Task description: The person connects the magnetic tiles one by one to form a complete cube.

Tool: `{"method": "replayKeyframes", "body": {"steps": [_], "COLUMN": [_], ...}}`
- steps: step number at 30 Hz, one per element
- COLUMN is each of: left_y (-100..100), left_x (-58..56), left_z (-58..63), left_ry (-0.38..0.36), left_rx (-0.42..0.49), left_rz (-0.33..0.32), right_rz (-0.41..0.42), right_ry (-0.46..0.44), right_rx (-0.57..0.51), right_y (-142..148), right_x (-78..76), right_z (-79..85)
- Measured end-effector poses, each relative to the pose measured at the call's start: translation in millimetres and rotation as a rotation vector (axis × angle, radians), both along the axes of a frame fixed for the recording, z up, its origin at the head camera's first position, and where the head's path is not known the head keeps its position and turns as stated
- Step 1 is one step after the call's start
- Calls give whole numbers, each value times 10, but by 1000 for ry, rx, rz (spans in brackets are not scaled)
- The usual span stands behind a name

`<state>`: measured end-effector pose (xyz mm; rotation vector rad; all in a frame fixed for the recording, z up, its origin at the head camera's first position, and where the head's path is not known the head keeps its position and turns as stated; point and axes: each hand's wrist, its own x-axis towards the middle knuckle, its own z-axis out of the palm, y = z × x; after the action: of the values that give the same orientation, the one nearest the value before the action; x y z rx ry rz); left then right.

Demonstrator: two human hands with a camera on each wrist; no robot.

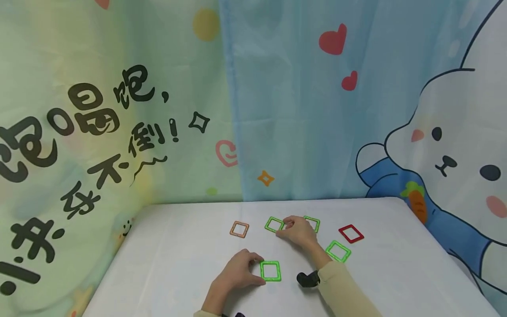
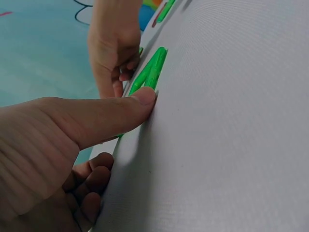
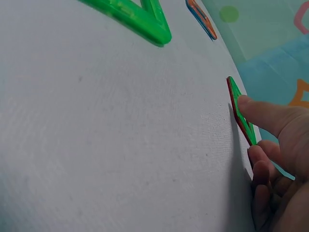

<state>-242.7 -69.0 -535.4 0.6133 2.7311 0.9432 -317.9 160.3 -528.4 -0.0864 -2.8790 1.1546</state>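
My left hand [image 1: 239, 269] holds the near green square frame [image 1: 270, 281] by its left side, thumb at the lower corner and a finger at the upper one. In the left wrist view the thumb presses the edge of this green frame [image 2: 157, 67]. Farther back, my right hand [image 1: 299, 231] grips another green square frame [image 1: 267, 222] at its right side. The right wrist view shows a red layer under that green frame [image 3: 235, 92], with thumb and fingers at its edge. A third green frame [image 1: 315, 219] lies behind the right hand, partly hidden.
On the white table [image 1: 178, 264] lie an orange frame [image 1: 232, 228] with a blue underside at the left, a red frame [image 1: 358, 239] at the right, and a green frame [image 1: 346, 255] beside the right forearm. A printed curtain [image 1: 277, 110] hangs behind the table's back edge.
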Motion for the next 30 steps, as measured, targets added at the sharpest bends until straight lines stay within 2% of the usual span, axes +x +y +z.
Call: {"method": "replayKeyframes", "body": {"steps": [7, 18, 24, 30], "left_y": [-7, -25, -22, -27], "left_x": [-5, 6, 19, -1], "left_z": [0, 19, 11, -5], "left_ry": [-24, -33, -48, -21], "left_rx": [3, 55, 55, 46], "left_rz": [4, 0, 8, -4], "right_rz": [-50, -51, -67, -75], "right_ry": [-21, -15, 14, 52], "right_rx": [47, 89, 40, -42], "right_y": [-46, -100, -105, -99], "right_x": [-1, -43, -18, -22], "right_z": [-1, -13, -56, -67]}}
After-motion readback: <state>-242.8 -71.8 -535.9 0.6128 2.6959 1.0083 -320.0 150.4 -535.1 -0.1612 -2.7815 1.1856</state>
